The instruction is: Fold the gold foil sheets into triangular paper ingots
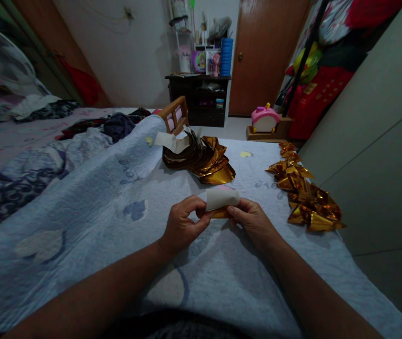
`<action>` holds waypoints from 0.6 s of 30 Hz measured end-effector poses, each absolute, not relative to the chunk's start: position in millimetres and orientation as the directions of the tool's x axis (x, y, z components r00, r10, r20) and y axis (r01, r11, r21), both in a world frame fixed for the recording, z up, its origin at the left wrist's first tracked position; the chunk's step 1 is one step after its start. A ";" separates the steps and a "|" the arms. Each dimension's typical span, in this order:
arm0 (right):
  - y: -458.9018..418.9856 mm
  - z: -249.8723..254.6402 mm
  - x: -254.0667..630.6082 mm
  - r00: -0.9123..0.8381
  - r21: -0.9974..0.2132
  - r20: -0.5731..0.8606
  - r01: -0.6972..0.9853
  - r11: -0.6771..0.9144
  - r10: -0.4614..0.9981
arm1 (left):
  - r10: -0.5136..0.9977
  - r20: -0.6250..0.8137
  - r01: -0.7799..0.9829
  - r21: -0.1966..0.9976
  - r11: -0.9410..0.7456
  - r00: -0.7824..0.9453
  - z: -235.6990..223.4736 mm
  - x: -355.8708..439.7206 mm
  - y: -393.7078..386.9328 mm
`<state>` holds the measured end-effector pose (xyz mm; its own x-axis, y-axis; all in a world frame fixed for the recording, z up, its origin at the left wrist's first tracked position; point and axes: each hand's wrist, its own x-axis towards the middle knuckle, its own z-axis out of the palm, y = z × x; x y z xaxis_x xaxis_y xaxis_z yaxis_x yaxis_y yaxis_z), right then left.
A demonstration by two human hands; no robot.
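Between my two hands is a sheet of gold foil paper [222, 199], its pale back curled upward and a gold strip showing along the lower edge. My left hand [187, 220] pinches its left end between thumb and fingers. At the right end, my right hand [252, 217] grips it with the thumb on the gold strip. Beyond the hands lies a fanned stack of gold foil sheets [201, 157], with a few pale sheets sticking up at its left. Off to the right sits a pile of folded gold foil pieces [305, 193].
A light blue quilt [133, 254] with heart patterns covers the bed. Rumpled clothes and bedding [91, 136] lie at the left. Past the bed's far edge are a dark shelf unit [199, 101], a pink toy [265, 118] and a red case [316, 101]. A pale cabinet [373, 165] stands right.
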<state>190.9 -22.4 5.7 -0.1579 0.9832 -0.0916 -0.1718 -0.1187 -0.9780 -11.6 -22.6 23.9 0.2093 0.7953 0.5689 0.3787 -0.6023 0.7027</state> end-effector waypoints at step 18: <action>-22.6 6.2 189.9 -0.144 -0.980 -0.084 -0.169 -0.109 0.986 | 0.843 0.514 0.286 0.793 -0.538 0.159 22.7 -12.3 -22.3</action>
